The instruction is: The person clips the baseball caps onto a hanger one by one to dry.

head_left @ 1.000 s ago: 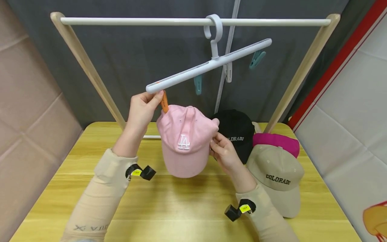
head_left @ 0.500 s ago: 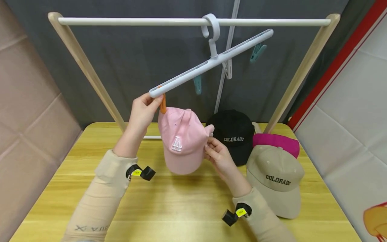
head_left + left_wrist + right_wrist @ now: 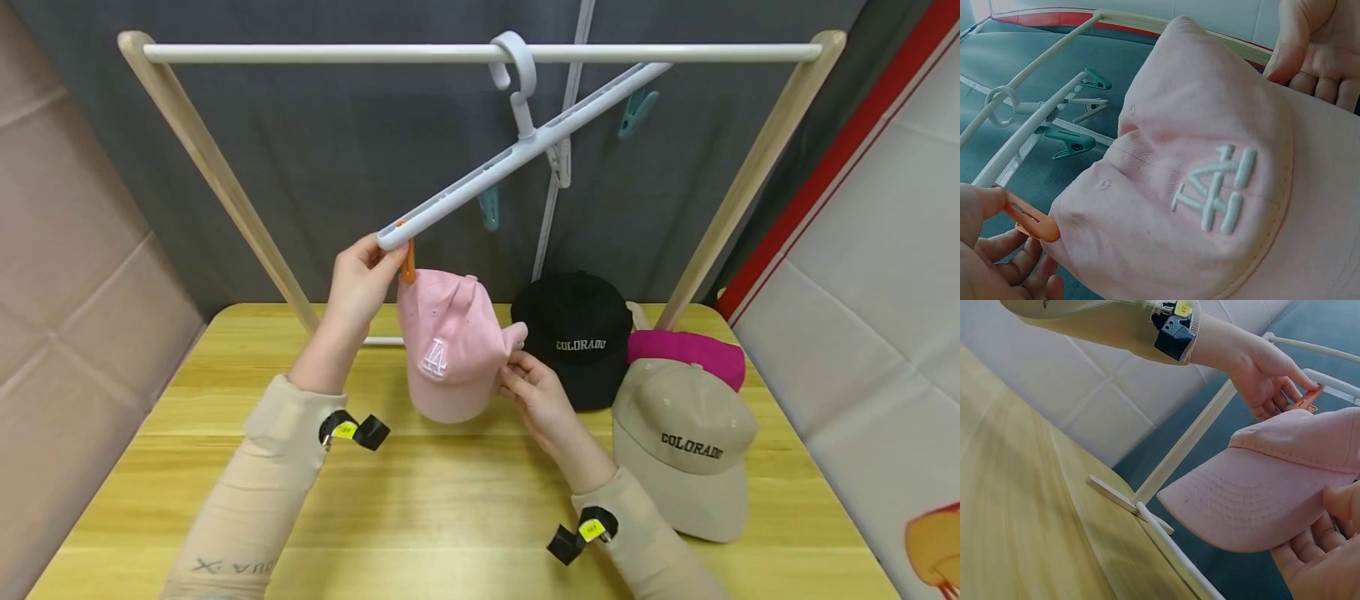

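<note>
A pink baseball cap [image 3: 447,342] with a white LA logo is held below the left end of a white hanger [image 3: 480,179]. My left hand [image 3: 362,275] pinches an orange clothespin [image 3: 408,265] at that end. In the left wrist view the clothespin's tip [image 3: 1047,230] meets the cap's crown. How far it bites on the fabric cannot be told. My right hand [image 3: 542,400] grips the cap's right edge near the brim, thumb on one side and fingers beneath, as the brim [image 3: 1241,503] shows in the right wrist view.
The hanger hooks over a rack's white rail [image 3: 322,54]. Teal clips [image 3: 489,208] and a white clip [image 3: 562,164] hang from it. A black cap [image 3: 573,321], a magenta cap [image 3: 693,352] and a beige cap [image 3: 686,450] lie together at the right of the wooden table [image 3: 450,517].
The hanger has turned further: its left end came lower and slightly right, its right end rose. The pink cap tilted and its brim rose a little. My right hand shifted left with it.
</note>
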Available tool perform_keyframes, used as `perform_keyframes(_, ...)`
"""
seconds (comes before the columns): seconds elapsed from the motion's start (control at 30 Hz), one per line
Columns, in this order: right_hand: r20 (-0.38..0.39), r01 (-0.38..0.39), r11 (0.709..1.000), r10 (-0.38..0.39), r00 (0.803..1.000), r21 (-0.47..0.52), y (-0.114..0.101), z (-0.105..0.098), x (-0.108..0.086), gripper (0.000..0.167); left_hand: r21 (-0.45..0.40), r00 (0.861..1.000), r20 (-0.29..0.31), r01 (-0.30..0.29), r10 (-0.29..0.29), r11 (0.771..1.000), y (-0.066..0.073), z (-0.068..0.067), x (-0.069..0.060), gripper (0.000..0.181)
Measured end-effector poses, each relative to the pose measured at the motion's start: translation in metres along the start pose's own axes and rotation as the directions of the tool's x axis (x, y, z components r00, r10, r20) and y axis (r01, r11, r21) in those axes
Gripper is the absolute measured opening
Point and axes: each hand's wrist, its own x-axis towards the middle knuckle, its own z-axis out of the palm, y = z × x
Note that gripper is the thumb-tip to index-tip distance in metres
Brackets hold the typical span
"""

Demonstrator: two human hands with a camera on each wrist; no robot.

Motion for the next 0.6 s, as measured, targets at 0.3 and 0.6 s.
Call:
perform_keyframes(0.3,-0.044,-0.026,1.000,0.025,0.999,-0.011,0.008,-0.001,0.000,0.019,0.039,1.000,0.013,-0.018,0.018,0.999,-0.007,0.001,-0.002,0.032)
perform_keyframes(0.6,-0.052,-0.034,0.999,0.033,0.998,-0.022,0.015,0.000,-0.001,0.027,0.021,1.000,0.026,-0.002,0.002,1.000,-0.010,0.001,-0.004,0.031)
